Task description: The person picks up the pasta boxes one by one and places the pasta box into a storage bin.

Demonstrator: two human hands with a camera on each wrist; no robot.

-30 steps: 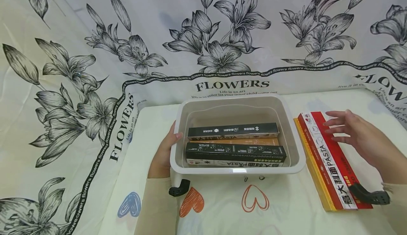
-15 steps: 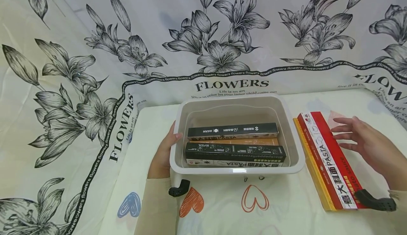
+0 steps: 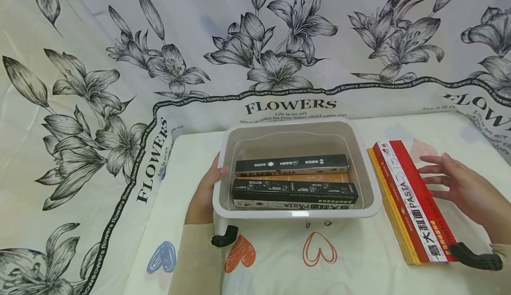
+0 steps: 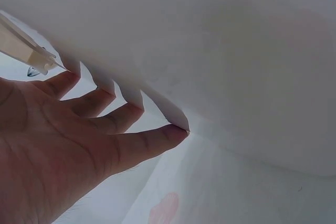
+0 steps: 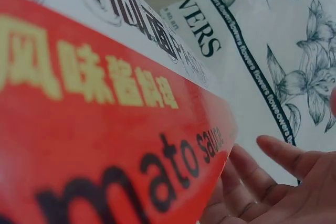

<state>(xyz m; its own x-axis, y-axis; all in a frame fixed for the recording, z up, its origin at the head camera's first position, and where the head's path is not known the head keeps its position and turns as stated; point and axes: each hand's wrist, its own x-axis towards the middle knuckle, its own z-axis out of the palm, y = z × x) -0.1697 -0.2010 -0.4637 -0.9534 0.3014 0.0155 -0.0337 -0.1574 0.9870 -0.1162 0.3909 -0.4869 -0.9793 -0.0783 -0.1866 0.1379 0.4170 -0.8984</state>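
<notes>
My left hand (image 3: 206, 193) holds the left side of a pale plastic bin (image 3: 295, 214). Its thumb lies over the rim, and in the left wrist view the fingers (image 4: 118, 119) reach against the outside wall. Inside the bin lie several pasta boxes, among them a black pasta box (image 3: 291, 165) and a second dark box (image 3: 295, 193). My right hand (image 3: 463, 186) hovers beside a red-and-white pasta box (image 3: 415, 197), fingers loosely bent and thumb apart. In the right wrist view, the red box (image 5: 105, 129) hides some fingertips, so I cannot tell whether they touch it.
A yellow box (image 3: 393, 210) lies against the left side of the red one, to the right of the bin. A white cloth with heart prints (image 3: 279, 259) covers the table. Behind hangs a flower-patterned curtain (image 3: 223, 29).
My right hand has moved from above the red pasta box to its right side, slightly nearer to me. The left hand, the bin and the boxes stay in place.
</notes>
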